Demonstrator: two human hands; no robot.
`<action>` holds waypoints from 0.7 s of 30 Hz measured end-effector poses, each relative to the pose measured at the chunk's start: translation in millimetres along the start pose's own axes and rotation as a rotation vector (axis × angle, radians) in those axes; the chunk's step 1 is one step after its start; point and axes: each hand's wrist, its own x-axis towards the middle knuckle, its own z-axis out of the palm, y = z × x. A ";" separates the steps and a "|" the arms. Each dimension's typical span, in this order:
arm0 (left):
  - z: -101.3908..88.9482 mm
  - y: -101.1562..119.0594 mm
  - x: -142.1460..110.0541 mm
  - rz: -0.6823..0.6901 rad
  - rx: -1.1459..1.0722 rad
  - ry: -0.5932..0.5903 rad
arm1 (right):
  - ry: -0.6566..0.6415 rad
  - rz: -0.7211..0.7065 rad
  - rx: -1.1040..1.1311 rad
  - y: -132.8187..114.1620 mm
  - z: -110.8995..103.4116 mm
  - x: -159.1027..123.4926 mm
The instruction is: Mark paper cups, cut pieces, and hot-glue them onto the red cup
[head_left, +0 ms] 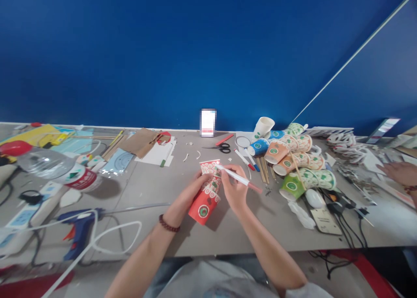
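Observation:
A stack of red patterned paper cups [203, 209] is tilted over the table, its base pointing down toward me and its rim facing away. Around its left side my left hand [196, 186] is closed, holding it. My right hand [233, 187] pinches a white marker with a red end [241, 178] near the upper right of the cups. The marker's tip end is close to the cup rim; whether it touches cannot be made out. Beyond the hands lie black-handled scissors [223, 147], and a red marker and a blue marker [243, 160] rest to the right.
Several stacked paper cups [293, 187] lie at the right beside wooden sticks [263, 170]. A plastic bottle [48, 165], a blue glue gun [80, 230] and a power strip [29, 220] crowd the left. A phone [208, 123] stands against the blue wall. Another person's hand [399, 173] rests far right.

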 end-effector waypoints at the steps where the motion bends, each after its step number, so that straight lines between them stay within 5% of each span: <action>1: -0.1 -0.1 0.1 0.002 0.003 0.004 | -0.001 0.009 0.002 0.0 0.2 0.0; 21: -1.5 0.1 0.3 0.012 0.010 -0.001 | 0.014 0.007 -0.034 -2.1 -0.4 1.2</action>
